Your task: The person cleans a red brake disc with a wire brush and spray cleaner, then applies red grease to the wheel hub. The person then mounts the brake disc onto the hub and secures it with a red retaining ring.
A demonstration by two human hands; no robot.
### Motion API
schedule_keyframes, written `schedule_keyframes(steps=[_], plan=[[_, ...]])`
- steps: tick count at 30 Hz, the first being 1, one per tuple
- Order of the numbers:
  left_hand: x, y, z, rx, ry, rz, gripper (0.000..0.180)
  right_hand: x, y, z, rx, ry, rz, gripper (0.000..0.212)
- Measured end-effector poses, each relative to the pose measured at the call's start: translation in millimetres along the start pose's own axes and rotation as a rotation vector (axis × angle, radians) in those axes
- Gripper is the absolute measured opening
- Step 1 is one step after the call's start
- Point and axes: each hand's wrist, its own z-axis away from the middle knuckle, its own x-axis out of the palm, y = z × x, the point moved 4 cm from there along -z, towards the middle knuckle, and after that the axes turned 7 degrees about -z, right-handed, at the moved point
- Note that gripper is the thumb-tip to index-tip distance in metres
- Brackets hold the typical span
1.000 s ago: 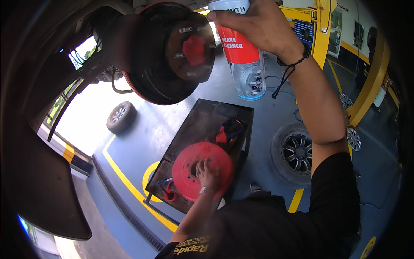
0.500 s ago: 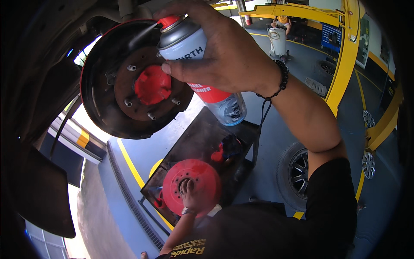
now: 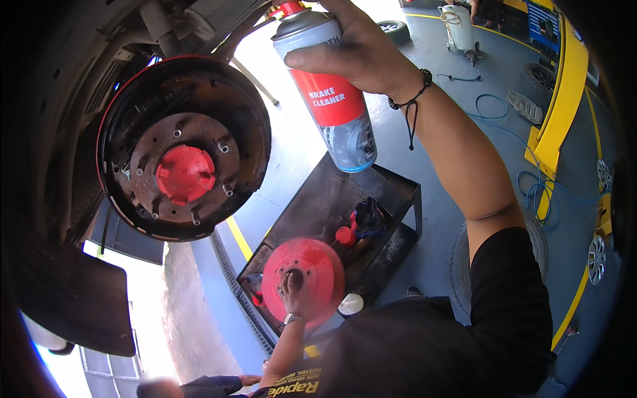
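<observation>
My right hand (image 3: 371,56) is wrapped round a grey, white and red aerosol spray can (image 3: 335,106), raised upright with a slight tilt; its red nozzle is at the top edge. No spray jet shows from it. To the left of the can is a car's wheel hub (image 3: 141,162) with bare studs and a red centre (image 3: 186,174), set in a dark round backing plate (image 3: 232,93). Lower down, my left hand (image 3: 296,302) has its fingers hooked into the centre hole of a red brake drum (image 3: 317,262), which lies over a black metal tray cart (image 3: 302,199).
On the cart are a red round piece (image 3: 345,235) and a dark cloth-like bundle (image 3: 368,219). A tyre (image 3: 534,249) lies by my right arm. Yellow lift post (image 3: 564,86), blue hose (image 3: 531,192) and white tank (image 3: 458,26) stand right. Another person's arm (image 3: 212,386) shows lower left.
The spray jet seen earlier at the nozzle is gone. The can now sits farther from the hub. My view has shifted, and another person has come into the lower left.
</observation>
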Motion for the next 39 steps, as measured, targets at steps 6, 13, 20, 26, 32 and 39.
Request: schedule_keyframes(steps=[6, 13, 20, 26, 32, 39], plan=[[-9.4, 20.3, 1.0, 0.046, -0.007, -0.157, 0.069, 2.4, 36.3, 33.1, 0.077, 0.131, -0.158, 0.072], [2.6, 3.6, -4.0, -0.095, -0.067, -0.062, 0.065, 14.5, 57.9, 115.2, 0.167, 0.153, -0.21, 0.07], [8.4, -2.1, 0.9, 0.042, 0.02, -0.105, 0.064, 69.5, 68.1, 182.6, 0.361, 0.164, -0.349, 0.071], [9.2, -4.8, 1.4, 0.022, 0.026, -0.121, 0.069, 67.0, 66.4, 185.5, 0.372, 0.257, -0.25, 0.073], [1.7, 32.7, 40.6, 0.155, -0.109, -0.086, 0.085, 8.8, 71.0, 256.1, 0.48, 0.322, -0.108, 0.1], [-12.9, 45.0, 41.4, 0.144, -0.179, -0.055, 0.099, 97.7, 79.2, 449.2, 1.196, 0.14, -0.251, 0.105]])
